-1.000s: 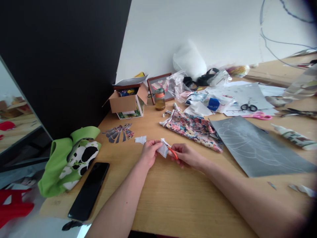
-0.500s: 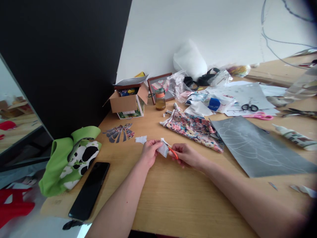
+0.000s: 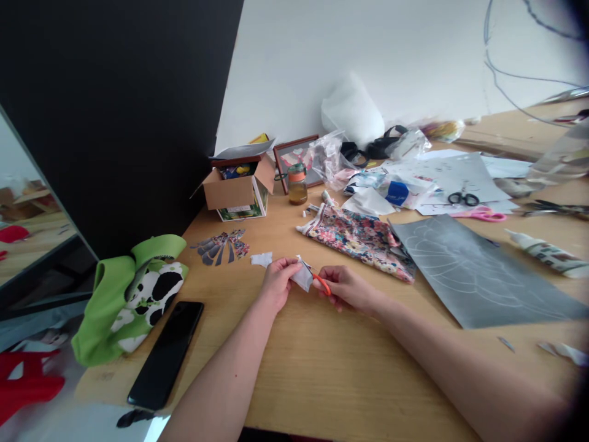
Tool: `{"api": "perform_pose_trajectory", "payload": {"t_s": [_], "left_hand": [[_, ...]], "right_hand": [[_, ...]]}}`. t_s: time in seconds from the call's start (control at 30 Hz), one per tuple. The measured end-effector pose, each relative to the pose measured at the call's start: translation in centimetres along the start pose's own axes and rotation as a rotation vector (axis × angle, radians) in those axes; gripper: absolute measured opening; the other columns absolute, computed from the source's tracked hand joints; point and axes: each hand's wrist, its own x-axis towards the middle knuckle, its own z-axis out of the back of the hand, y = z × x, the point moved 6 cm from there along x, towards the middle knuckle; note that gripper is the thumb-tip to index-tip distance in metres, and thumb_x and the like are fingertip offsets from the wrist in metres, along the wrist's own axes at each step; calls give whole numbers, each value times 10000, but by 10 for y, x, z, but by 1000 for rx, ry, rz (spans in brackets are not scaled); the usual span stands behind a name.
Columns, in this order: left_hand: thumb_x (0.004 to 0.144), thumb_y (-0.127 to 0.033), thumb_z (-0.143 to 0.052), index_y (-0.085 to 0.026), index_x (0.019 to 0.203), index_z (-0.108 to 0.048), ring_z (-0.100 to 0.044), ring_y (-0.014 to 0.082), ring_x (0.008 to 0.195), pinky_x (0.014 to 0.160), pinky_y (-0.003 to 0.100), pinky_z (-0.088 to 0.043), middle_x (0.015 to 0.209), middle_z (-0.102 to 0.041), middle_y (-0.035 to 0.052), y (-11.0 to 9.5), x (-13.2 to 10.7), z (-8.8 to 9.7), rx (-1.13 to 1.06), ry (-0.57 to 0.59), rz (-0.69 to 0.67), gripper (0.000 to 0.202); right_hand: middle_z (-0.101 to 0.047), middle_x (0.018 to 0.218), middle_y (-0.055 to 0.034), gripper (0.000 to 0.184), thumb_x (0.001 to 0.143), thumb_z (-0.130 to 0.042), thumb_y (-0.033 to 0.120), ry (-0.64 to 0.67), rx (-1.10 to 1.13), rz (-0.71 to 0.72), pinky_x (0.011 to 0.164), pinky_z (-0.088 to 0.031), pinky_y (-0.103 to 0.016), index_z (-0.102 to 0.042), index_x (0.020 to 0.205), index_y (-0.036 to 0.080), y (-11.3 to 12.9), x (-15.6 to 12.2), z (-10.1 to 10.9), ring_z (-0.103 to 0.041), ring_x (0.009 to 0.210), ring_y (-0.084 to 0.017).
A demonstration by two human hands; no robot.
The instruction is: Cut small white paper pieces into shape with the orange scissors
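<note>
Pale piece (image 3: 302, 278), head view: before you, over the tabletop (image 3: 313, 362) — likely light, thin, easily creased; hold an edge, away from the orange-handled scissors (image 3: 323, 285).
Your left hand (image 3: 278, 283): fingers pinching its left side.
Your right hand (image 3: 341, 286): fingers gripping the scissors opposite.
Surface: smooth-looking wood, floral fabric (image 3: 363, 241) beyond.
Room: white wall (image 3: 368, 37) behind, black panel (image 3: 115, 110) leftward.
</note>
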Motion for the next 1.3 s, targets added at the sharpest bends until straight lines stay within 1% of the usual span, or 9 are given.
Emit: {"api": "perform_pose_trajectory", "payload": {"t_s": [0.17,0.33,0.43,0.57,0.77,0.97,1.13,1.3], "left_hand": [[513,-238,-817,-155,667,-686,-583,131,596,600,260,-441,659,-682,36,0,-1,0,29,0,12,219],[502,-227,-827,-121,683,-691,-581,133,600,618,265,-433,660,-686,57,-1,-3,-1,21,4,23,250],[513,-229,-823,-108,701,-691,-580,137,610,630,272,-429,675,-686,67,-1,-4,-2,32,10,28,259],[518,-242,-821,-112,706,-688,-574,139,603,626,279,-423,669,-679,66,-1,-3,-1,53,9,28,264],[503,-251,-828,-106,700,-691,-573,135,597,619,271,-422,668,-683,70,0,-3,-2,45,26,36,281],[516,-239,-819,-114,699,-692,-579,135,603,621,268,-427,673,-692,64,-1,-3,-2,48,22,30,256],[488,-245,-835,-111,691,-680,-582,136,603,627,267,-435,664,-688,63,-2,-3,-3,26,15,28,288],[477,-238,-856,-126,696,-644,-576,137,600,621,271,-427,649,-676,46,-2,-4,-2,-7,4,21,325]], "right_hand": [[-550,649,0,387,732,-722,538,7,15,2,387,-383,-220,-563,708,186,2,-1,0,-441,464,-88],[-577,676,-1,394,726,-736,531,33,13,6,383,-387,-204,-561,722,177,-2,1,0,-460,457,-78],[-583,680,2,414,735,-720,556,29,19,6,384,-392,-195,-549,717,179,-2,1,0,-457,458,-71],[-569,666,20,430,724,-718,570,34,-4,-9,374,-387,-183,-546,728,175,-4,2,0,-451,437,-57],[-554,651,31,455,738,-693,597,41,-27,20,362,-391,-178,-536,726,170,-5,4,0,-446,423,-51],[-555,644,36,425,735,-718,554,24,-28,19,346,-367,-173,-530,715,174,-6,4,1,-436,402,-44],[-542,628,42,431,714,-732,552,21,-32,17,341,-375,-170,-523,705,176,-8,5,2,-440,402,-47],[-553,643,36,397,738,-727,519,11,-4,24,349,-371,-170,-538,724,170,-8,4,2,-441,411,-46]]}}
